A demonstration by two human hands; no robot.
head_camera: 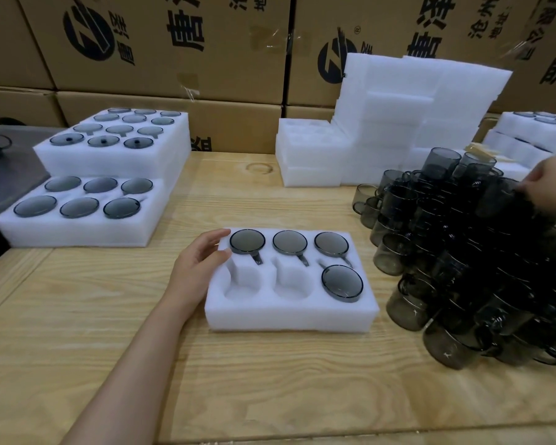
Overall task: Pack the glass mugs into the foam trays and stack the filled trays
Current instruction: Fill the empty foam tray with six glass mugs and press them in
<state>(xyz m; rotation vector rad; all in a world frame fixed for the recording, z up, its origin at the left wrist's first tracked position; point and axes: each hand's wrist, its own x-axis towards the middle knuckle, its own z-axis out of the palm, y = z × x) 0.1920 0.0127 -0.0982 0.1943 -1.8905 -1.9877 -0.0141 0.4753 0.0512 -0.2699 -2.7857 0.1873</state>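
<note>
A white foam tray lies in the middle of the wooden table. Its three far pockets and its near right pocket each hold a smoky glass mug, bottom up. The near left and near middle pockets are empty. My left hand rests on the tray's left edge, fingers apart, holding nothing. A big pile of dark glass mugs fills the right side. My right hand reaches onto the top of the pile, fingers closing around a dark mug.
Filled foam trays stand stacked at the left, a taller stack behind them. Empty foam trays and foam sheets stand at the back. More filled trays sit far right. Cardboard boxes wall the back.
</note>
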